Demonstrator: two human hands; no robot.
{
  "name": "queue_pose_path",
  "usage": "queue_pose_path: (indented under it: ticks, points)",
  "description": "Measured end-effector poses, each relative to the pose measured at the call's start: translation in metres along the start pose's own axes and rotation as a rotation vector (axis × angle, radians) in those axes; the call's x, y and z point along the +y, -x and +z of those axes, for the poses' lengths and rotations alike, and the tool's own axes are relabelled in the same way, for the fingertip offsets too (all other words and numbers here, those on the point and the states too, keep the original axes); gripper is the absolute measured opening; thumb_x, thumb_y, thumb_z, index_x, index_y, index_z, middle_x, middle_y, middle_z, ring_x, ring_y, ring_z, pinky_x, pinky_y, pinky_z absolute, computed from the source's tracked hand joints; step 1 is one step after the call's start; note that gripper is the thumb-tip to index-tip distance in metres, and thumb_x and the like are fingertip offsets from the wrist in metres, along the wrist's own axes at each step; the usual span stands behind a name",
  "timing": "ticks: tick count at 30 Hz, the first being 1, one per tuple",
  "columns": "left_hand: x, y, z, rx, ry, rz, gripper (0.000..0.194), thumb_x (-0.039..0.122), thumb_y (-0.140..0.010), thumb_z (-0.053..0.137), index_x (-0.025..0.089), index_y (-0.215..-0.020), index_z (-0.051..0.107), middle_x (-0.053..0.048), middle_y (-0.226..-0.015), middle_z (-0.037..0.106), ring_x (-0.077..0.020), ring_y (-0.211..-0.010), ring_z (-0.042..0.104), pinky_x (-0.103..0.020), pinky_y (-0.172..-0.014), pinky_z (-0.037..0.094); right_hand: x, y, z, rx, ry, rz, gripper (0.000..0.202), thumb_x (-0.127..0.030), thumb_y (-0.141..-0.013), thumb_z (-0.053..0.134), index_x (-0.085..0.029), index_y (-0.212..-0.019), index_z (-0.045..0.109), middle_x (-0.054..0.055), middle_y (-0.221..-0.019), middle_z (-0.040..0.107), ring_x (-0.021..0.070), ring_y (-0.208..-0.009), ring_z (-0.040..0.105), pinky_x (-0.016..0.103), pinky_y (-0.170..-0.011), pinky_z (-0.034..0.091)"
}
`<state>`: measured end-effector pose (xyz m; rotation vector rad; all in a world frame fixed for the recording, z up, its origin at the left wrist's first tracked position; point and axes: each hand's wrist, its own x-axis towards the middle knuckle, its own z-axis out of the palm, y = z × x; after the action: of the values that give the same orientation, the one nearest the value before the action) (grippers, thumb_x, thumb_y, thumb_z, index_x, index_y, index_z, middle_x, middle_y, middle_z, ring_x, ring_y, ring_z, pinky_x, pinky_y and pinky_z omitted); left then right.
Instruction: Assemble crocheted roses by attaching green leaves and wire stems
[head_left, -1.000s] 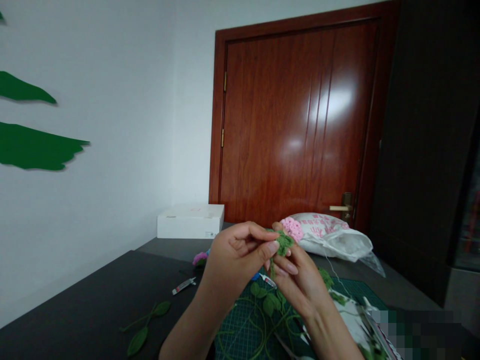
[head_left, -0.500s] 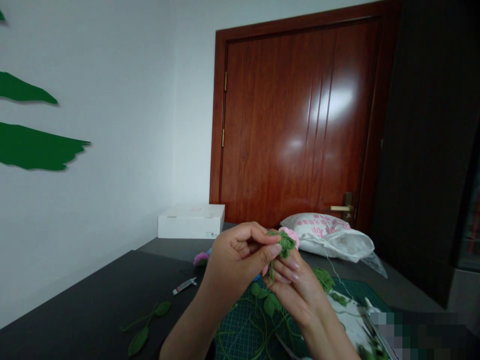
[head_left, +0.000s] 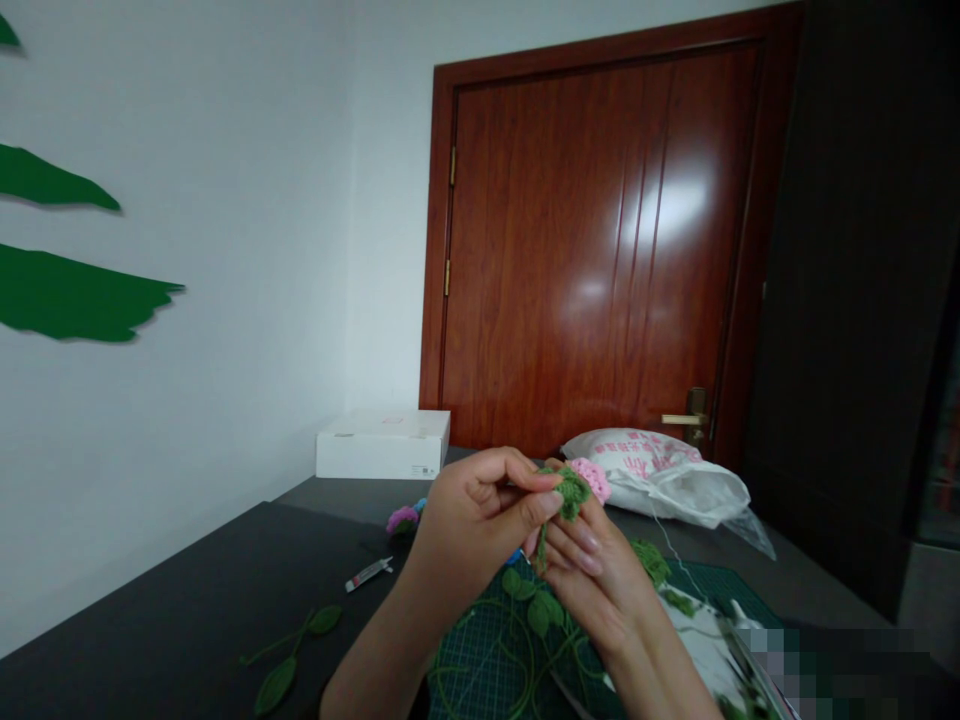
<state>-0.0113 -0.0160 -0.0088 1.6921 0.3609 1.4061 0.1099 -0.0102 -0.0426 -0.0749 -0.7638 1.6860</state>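
Observation:
My left hand pinches a green crocheted piece between thumb and forefinger, above the table. Close behind it is a pink crocheted flower, partly covered by the green piece and the fingers. My right hand is curled around the flower from below and the right, its fingers bent. A short green strand hangs from the piece between both hands. How the flower and the green piece are joined is hidden.
Green yarn leaves and strands lie on a cutting mat. Leaves, a glue tube and a purple flower are at the left. Behind stand a white box and white sack; a white tray is right.
The pink flower has shifted slightly right and shows more beside the green piece. Both hands keep nearly the same place and grip.

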Motion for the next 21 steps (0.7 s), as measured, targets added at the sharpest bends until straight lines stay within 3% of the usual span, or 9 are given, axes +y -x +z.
queue_pose_path:
  ticks: [14,21]
  points:
    - [-0.0035,-0.0032,-0.0032,-0.026,-0.01,-0.008,0.013,0.013,-0.076,0.071,0.014,-0.069,0.06,0.002,-0.071,0.059,-0.0053,-0.047,0.054,-0.019,-0.045,0.042,-0.0012,-0.0012,-0.0044,-0.009,0.0,0.023,0.035,-0.034,-0.075,0.082,-0.018,-0.065,0.052,-0.014,-0.035,0.037,0.0001,-0.031,0.016,0.011,-0.036,0.026]
    - [-0.0031,-0.0045,-0.0031,-0.022,-0.011,-0.013,0.014,0.012,-0.075,0.072,0.014,-0.068,0.061,0.002,-0.07,0.06,-0.0048,-0.047,0.052,-0.018,-0.044,0.04,-0.008,0.0022,0.0008,-0.075,-0.012,0.15,0.028,-0.03,-0.08,0.078,-0.015,-0.068,0.056,-0.015,-0.035,0.035,-0.0004,-0.032,0.007,0.011,-0.034,0.017]
